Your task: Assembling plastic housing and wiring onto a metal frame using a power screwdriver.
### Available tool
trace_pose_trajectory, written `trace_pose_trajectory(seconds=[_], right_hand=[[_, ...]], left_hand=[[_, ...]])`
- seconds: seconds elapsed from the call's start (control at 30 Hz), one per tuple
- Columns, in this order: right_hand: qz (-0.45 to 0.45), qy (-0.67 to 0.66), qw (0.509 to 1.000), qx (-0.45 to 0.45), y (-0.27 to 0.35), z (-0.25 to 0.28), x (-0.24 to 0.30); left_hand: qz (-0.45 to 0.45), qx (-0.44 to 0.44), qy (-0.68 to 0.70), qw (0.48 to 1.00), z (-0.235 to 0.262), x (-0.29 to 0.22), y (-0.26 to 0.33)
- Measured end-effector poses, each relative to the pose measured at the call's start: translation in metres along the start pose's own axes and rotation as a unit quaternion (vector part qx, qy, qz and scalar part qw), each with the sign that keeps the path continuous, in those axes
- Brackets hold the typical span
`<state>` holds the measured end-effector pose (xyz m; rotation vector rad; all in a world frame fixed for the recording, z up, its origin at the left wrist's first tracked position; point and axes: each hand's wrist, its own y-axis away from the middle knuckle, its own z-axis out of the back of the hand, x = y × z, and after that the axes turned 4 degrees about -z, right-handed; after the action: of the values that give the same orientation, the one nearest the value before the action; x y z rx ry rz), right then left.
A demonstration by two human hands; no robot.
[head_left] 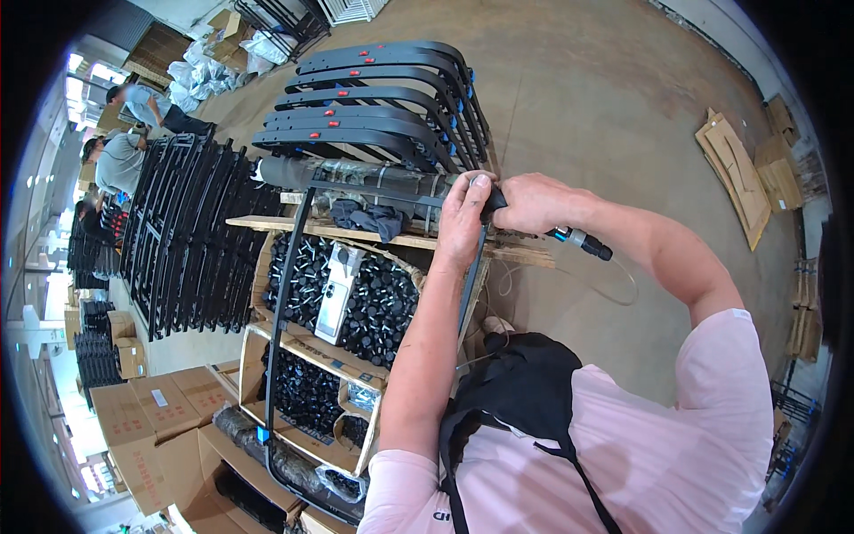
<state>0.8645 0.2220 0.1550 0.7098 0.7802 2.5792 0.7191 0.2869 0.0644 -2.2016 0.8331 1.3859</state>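
A black bent-tube frame (284, 298) stands across the bench in front of me, its upper bar running to the right. My left hand (463, 214) is closed round the right end of that bar. Touching it, my right hand (534, 203) grips a black air screwdriver (584, 243) with a blue ring, its rear end sticking out below the fingers. A thin clear hose (614, 301) hangs near the tool. The tool's tip and the spot where it meets the frame are hidden by my fingers. Below the bar lies a dark cloth (366, 219) on a wooden board (418, 238).
A white phone (337, 298) lies on black-headed bolts (381, 307) in a bin. More small black parts (305, 392) fill a lower box. Dark frames with red clips (382, 100) are stacked ahead; black frames (191, 236) stand left. Cardboard boxes (147, 405) sit lower left. People (120, 162) work far left.
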Motion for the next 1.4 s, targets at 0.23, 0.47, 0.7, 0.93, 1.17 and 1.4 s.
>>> trace_pose_trajectory(seconds=[0.23,0.47,0.7,0.93,1.17,1.4], right_hand=[[-0.026,-0.079,0.996,0.042,-0.001,-0.002,0.009],[-0.015,-0.057,0.998,0.014,-0.002,-0.003,0.008],[-0.043,-0.103,0.994,0.004,0.013,-0.002,0.030],[-0.022,-0.080,0.995,-0.060,0.006,0.005,0.079],[0.113,-0.019,0.993,-0.040,-0.085,0.012,0.228],[0.150,0.031,0.986,-0.060,-0.186,0.039,0.340]], left_hand=[[0.001,0.007,0.023,1.000,0.008,0.006,-0.001],[-0.004,0.029,0.036,0.999,0.006,0.001,-0.003],[0.015,0.038,0.079,0.996,0.008,-0.006,-0.008],[-0.039,0.039,0.037,0.998,0.037,-0.067,-0.005],[-0.080,-0.121,0.026,0.989,0.191,-0.129,-0.022],[-0.124,-0.218,0.015,0.968,0.307,-0.185,-0.084]])
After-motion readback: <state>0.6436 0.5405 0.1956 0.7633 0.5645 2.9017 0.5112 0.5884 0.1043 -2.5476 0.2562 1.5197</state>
